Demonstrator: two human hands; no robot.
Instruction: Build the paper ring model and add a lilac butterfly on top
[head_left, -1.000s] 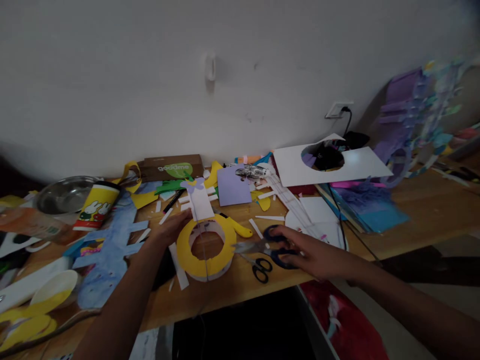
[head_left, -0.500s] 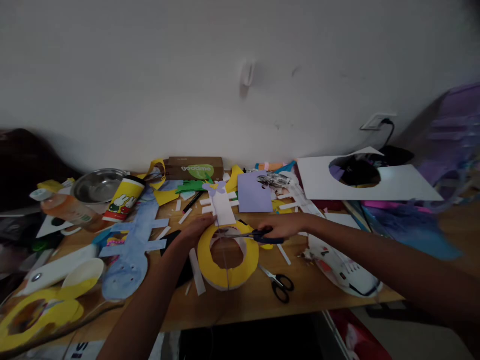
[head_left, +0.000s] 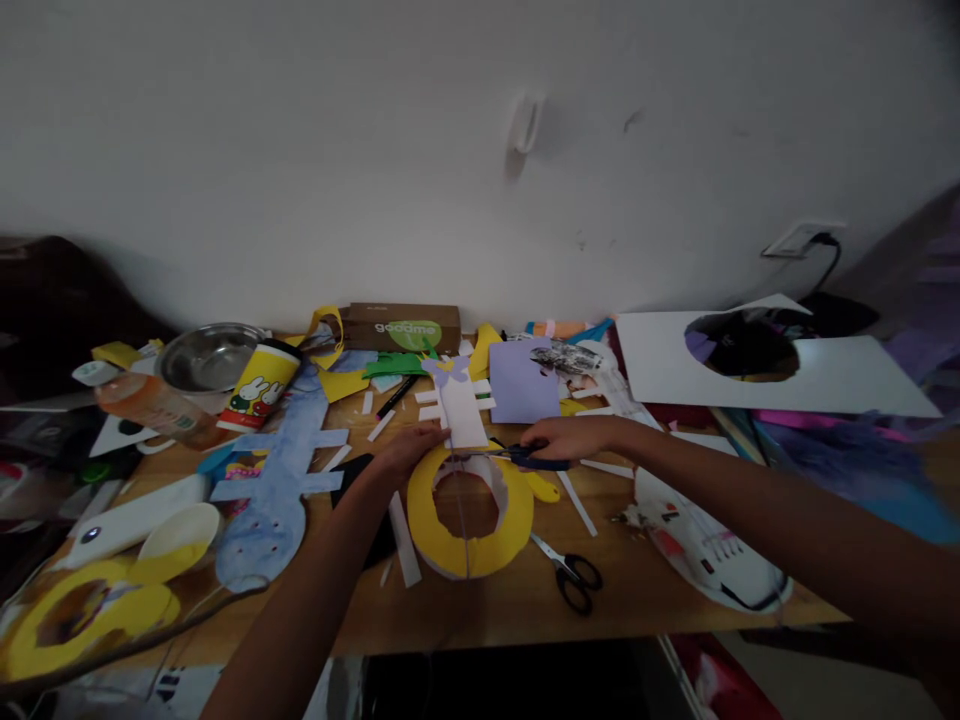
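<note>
My left hand (head_left: 407, 451) rests with curled fingers on the left rim of a yellow paper ring (head_left: 469, 505) that lies on the wooden table (head_left: 495, 600). A white paper strip piece (head_left: 460, 410) with side tabs and a lilac top joins the ring's far edge. My right hand (head_left: 570, 437) is closed on blue-handled scissors (head_left: 517, 456), whose blades point left at the ring's top edge. A second pair of scissors with black handles (head_left: 570, 575) lies just right of the ring.
Paper scraps and white strips litter the table. A blue paper cutout (head_left: 281, 470), a yellow cartoon cup (head_left: 255, 388), a metal bowl (head_left: 206, 355) and a bottle (head_left: 154, 408) sit left. A brown box (head_left: 403, 326), lilac sheet (head_left: 525, 383) and white board with a round hole (head_left: 772, 360) lie farther back.
My right hand picked up the blue-handled scissors from the table's right and carried them left to the ring's top edge. The view swung left. My left hand stayed on the ring.
</note>
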